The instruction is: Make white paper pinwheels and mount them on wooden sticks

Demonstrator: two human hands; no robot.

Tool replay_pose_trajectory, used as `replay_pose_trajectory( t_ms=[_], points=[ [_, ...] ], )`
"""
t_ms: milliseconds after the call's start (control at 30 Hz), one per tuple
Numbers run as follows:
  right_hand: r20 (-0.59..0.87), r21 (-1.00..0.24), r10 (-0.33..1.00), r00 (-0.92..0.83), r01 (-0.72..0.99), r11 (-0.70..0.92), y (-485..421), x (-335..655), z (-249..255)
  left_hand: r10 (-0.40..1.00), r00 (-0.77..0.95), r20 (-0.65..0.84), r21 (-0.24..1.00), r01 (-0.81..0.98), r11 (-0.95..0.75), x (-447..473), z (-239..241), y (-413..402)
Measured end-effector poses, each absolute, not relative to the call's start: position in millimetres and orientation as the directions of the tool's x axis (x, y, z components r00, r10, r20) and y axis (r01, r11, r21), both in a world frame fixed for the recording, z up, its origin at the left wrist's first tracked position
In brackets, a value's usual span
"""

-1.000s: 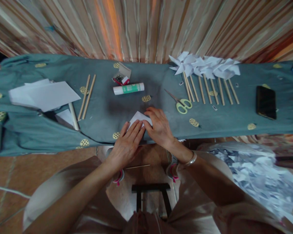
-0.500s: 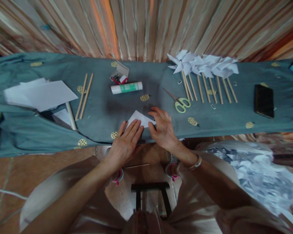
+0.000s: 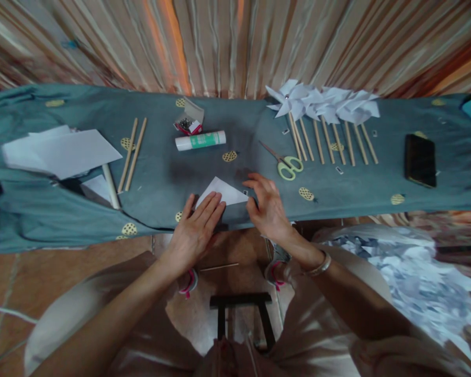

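Note:
A white sheet of paper folded to a triangle [image 3: 228, 193] lies at the front edge of the cloth-covered table. My left hand [image 3: 198, 222] rests flat on its left part, fingers stretched out and covering the near left corner. Just off the paper's right tip is my right hand [image 3: 267, 201], its fingers apart and curved, with nothing seen between them. Beyond the paper lie a glue stick [image 3: 201, 140] and an open small box of metal pins [image 3: 189, 124]. Scissors [image 3: 286, 163] with green handles lie to the right, beyond my right hand.
Several white paper pinwheels [image 3: 325, 103] on wooden sticks lie at the back right, left of a dark phone [image 3: 421, 160]. At the left are two wooden sticks [image 3: 135, 154] and white paper sheets [image 3: 66, 152]. A clear bag of paper pieces [image 3: 419, 277] stands below the table at right.
My right hand has moved slightly right, off the paper's right tip, which now shows. My left hand stays pressed on the paper. The whole view has shifted a little.

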State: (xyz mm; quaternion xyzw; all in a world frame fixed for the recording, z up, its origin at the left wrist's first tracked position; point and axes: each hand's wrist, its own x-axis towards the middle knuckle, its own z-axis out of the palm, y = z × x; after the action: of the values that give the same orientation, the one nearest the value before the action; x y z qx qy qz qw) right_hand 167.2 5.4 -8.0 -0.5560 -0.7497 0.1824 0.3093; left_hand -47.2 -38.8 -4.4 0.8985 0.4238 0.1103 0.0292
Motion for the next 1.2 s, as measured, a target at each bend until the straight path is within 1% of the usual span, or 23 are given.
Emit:
replay_pose_trajectory(
  t_ms=[100,233,400,500,667,800,900,1033,1100,1200],
  points=[
    [0.263,-0.616,0.945,-0.193,0.721,0.318,6,167,-8,0.779,0.595,0.196,0.165,0.764,-0.624,-56,-2,-40],
    [0.258,-0.615,0.947,-0.19,0.724,0.313,7,168,-8,0.782,0.563,0.266,0.192,0.764,-0.616,-71,3,-41],
    [0.245,-0.617,0.95,-0.194,0.725,0.307,6,167,-7,0.77,0.553,0.317,0.178,0.763,-0.621,-84,6,-43],
    [0.244,-0.613,0.95,-0.193,0.729,0.305,6,168,-7,0.773,0.535,0.34,0.196,0.764,-0.615,-88,7,-45],
    [0.282,-0.615,0.936,-0.209,0.709,0.344,10,176,-10,0.81,0.498,0.309,0.249,0.78,-0.574,-91,9,-47],
    [0.291,-0.679,0.926,-0.241,0.63,0.377,16,180,-8,0.798,0.506,0.326,0.244,0.771,-0.589,-91,9,-45],
    [0.255,-0.726,0.937,-0.238,0.593,0.348,19,174,-2,0.792,0.506,0.341,0.244,0.766,-0.595,-90,9,-42],
    [0.21,-0.698,0.937,-0.278,0.629,0.343,25,159,8,0.81,0.483,0.332,0.275,0.772,-0.573,-89,10,-39],
    [0.15,-0.704,0.95,-0.272,0.645,0.296,28,154,12,0.814,0.477,0.333,0.286,0.771,-0.569,-88,11,-38],
    [0.029,-0.782,0.971,-0.239,0.599,0.171,35,152,13,0.814,0.468,0.343,0.295,0.769,-0.567,-87,10,-36]
  ],
)
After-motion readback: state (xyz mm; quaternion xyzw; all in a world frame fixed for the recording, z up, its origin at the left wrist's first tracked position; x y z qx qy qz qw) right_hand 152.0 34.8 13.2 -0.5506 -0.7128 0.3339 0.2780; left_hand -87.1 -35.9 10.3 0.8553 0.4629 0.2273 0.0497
